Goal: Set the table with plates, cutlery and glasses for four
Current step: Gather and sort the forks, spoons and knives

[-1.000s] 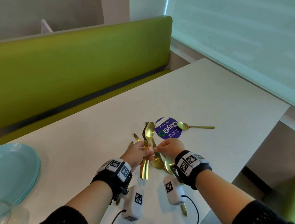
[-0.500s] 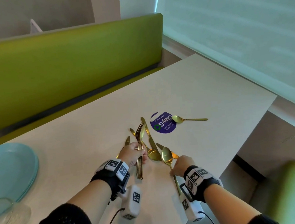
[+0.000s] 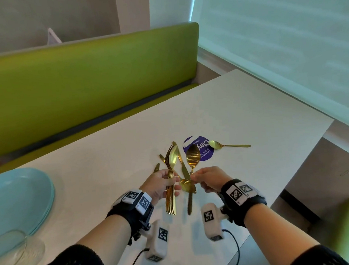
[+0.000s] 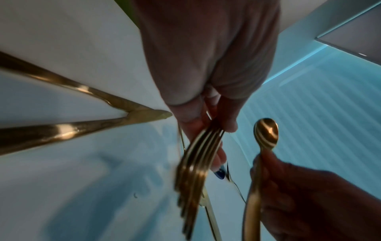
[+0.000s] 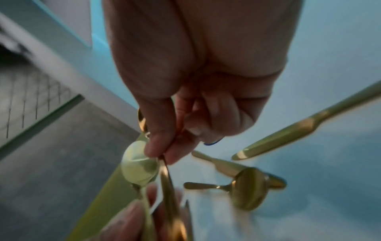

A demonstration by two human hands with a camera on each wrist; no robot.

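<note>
My left hand [image 3: 169, 184] grips a bundle of gold forks [image 3: 171, 193] with a spoon among them, held upright just above the white table [image 3: 100, 159]. In the left wrist view the fork bundle [image 4: 195, 171] runs out from my curled fingers. My right hand [image 3: 202, 178] pinches the handle of a gold spoon [image 3: 193, 157], bowl up, right beside the bundle. The right wrist view shows thumb and finger pinching that spoon's handle [image 5: 168, 176]. Loose on the table between the hands lie a knife [image 3: 183, 167] and a spoon [image 3: 187, 188]. Another spoon [image 3: 227, 146] lies farther right.
A stack of light blue plates [image 3: 18, 199] sits at the table's left, with clear glasses [image 3: 11, 249] in front of it. A round purple sticker [image 3: 206, 152] lies behind the cutlery. Two knife tips [image 3: 157, 167] show left of my left hand. A green bench [image 3: 82, 87] runs behind.
My right hand drew back toward the near table edge, took a spoon, then lifted it upright beside the bundle. My left hand kept its grip on the forks.
</note>
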